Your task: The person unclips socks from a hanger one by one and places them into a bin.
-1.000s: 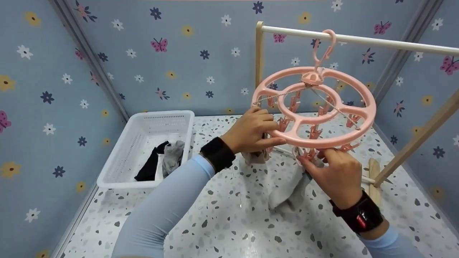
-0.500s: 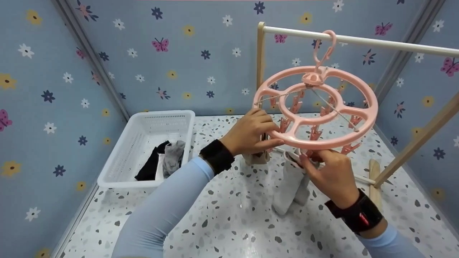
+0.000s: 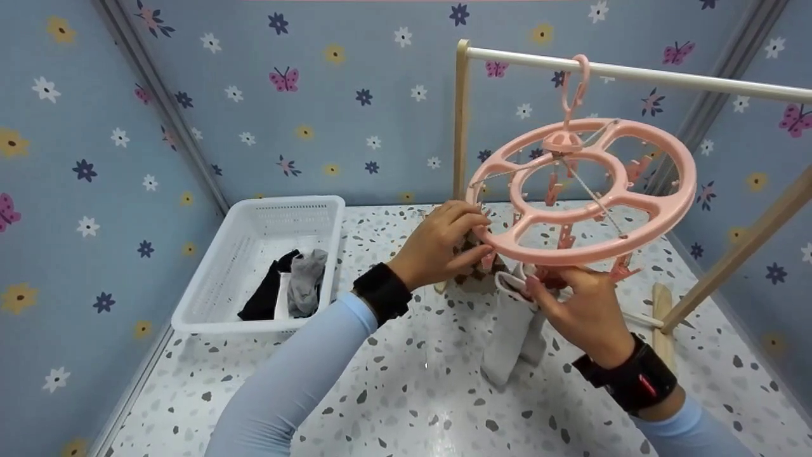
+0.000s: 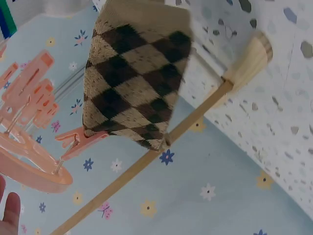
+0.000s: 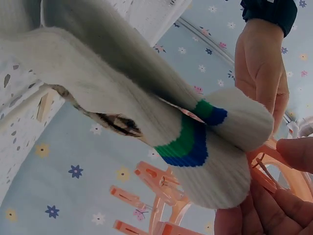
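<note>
A pink round clip hanger [image 3: 571, 256] hangs by its hook from a white rail. My left hand [image 3: 438, 244] holds its left rim, thumb low and fingers higher. Under the front rim my right hand [image 3: 587, 314] pinches a pink clothes peg [image 5: 262, 177] at the cuffs of a pair of white socks [image 3: 507, 336]. Green and blue bands [image 5: 188, 144] circle the socks in the right wrist view, and their feet dangle. A brown argyle sock [image 4: 137, 78] is clipped to the rim near my left hand.
To the left, a white plastic basket [image 3: 209, 254] on the speckled floor holds black and grey clothing [image 3: 307, 282]. The white rail [image 3: 666, 73] has wooden posts [image 3: 461, 120]. Several other pegs [image 3: 564, 236] dangle from the ring. Flowered walls stand around.
The ring has turned and tilted, its right side rising, and the argyle sock has swung into view beside my left hand. My right hand shifted slightly left, bringing the white socks upright beneath the rim.
</note>
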Demonstrator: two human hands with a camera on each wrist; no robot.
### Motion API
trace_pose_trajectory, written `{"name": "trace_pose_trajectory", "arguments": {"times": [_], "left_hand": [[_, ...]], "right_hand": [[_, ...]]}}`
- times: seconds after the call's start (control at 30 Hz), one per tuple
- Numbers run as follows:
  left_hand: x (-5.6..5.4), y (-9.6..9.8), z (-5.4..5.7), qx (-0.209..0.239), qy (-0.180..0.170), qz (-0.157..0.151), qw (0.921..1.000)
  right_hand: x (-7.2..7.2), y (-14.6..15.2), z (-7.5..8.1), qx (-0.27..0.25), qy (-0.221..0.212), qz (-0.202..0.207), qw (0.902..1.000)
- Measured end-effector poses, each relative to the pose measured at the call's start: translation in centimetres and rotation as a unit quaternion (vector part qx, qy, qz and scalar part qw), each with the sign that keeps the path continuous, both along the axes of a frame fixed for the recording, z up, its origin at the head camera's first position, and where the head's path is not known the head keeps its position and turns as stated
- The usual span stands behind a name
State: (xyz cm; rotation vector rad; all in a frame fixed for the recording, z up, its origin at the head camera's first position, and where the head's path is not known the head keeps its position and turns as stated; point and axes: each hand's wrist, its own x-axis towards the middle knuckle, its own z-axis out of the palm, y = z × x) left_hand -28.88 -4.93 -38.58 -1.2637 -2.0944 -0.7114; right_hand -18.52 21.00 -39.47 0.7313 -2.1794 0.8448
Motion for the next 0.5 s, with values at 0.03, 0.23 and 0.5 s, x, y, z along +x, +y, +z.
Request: {"name": "trace_pose_trajectory", "arguments": {"times": [0.03,0.23,0.5], "left_hand": [[0.1,0.1,-0.3,0.012,-0.005,0.000,0.9999],[0.8,0.3,-2.5,0.040,-0.125,-0.036,0.9907],[1.1,1.2,-5.3,-0.016,-0.301,-0.096,0.9487]], "right_hand": [[0.0,0.0,0.0,-0.002,-0.001,0.003,1.0000],[0.0,0.0,0.2,-0.013,-0.012,0.023,0.9996],[-0.1,0.3,-0.1,-0.012,-0.024,0.029,0.9992]]}}
